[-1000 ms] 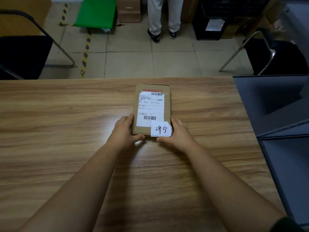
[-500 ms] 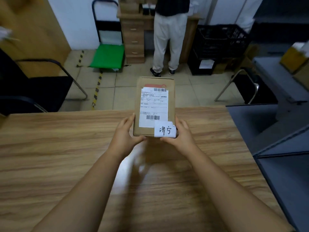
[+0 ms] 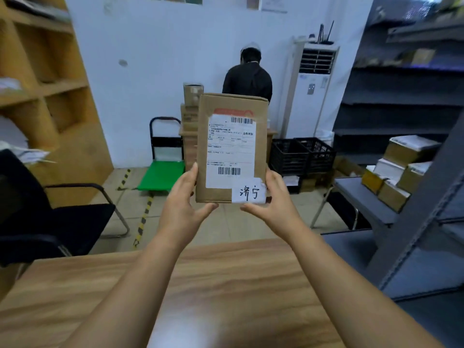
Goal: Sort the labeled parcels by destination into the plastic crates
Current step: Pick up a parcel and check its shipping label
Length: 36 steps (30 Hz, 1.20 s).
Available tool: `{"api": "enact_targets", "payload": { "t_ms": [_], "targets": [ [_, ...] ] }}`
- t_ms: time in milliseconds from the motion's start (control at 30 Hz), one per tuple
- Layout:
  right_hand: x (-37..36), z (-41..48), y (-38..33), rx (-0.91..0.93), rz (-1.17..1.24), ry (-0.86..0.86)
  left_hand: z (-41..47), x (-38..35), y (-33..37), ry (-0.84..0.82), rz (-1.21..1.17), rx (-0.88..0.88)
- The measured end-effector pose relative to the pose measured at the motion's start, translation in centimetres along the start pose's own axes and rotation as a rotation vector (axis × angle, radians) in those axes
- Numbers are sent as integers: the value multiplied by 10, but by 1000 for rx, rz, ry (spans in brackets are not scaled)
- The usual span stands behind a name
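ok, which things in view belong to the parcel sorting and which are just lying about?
Job:
cardboard parcel
handwritten tag on its lower corner
left hand and right hand, both holding the parcel
black plastic crates on the floor

Lying about:
green trolley
black chair
standing air conditioner
wooden shelving

One wide-angle view, from the person's head, faces forward across the room, tilted only slightly down. Both forearms run up from the bottom edge to the left hand [image 3: 184, 209] and right hand [image 3: 275, 204], close at mid-frame, gripping the parcel [image 3: 231, 149] upright. The table [image 3: 238, 280] lies below the hands, the white wall [image 3: 155, 71] well beyond.
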State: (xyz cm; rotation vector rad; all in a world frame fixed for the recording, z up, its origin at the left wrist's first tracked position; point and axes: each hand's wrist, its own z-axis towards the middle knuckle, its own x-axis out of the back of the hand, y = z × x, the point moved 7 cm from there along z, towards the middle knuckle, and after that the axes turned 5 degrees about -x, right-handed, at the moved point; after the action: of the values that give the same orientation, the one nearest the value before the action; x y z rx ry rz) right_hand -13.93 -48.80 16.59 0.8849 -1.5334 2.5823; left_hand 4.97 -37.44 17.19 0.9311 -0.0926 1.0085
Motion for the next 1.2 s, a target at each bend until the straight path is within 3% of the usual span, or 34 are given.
{"api": "enact_targets", "payload": {
  "t_ms": [500,700,900,1200],
  "targets": [
    [47,1,-26,184,-6,19,-9,1,61,133,81,-22],
    [49,2,-22,206,51,-93,-26,2,76,172,161,13],
    [-15,-13,-58,321,127,-255,-80,63,72,285,290,173],
    [-193,-107,-184,475,343,-673,-229,242,87,516,651,445]
  ]
}}
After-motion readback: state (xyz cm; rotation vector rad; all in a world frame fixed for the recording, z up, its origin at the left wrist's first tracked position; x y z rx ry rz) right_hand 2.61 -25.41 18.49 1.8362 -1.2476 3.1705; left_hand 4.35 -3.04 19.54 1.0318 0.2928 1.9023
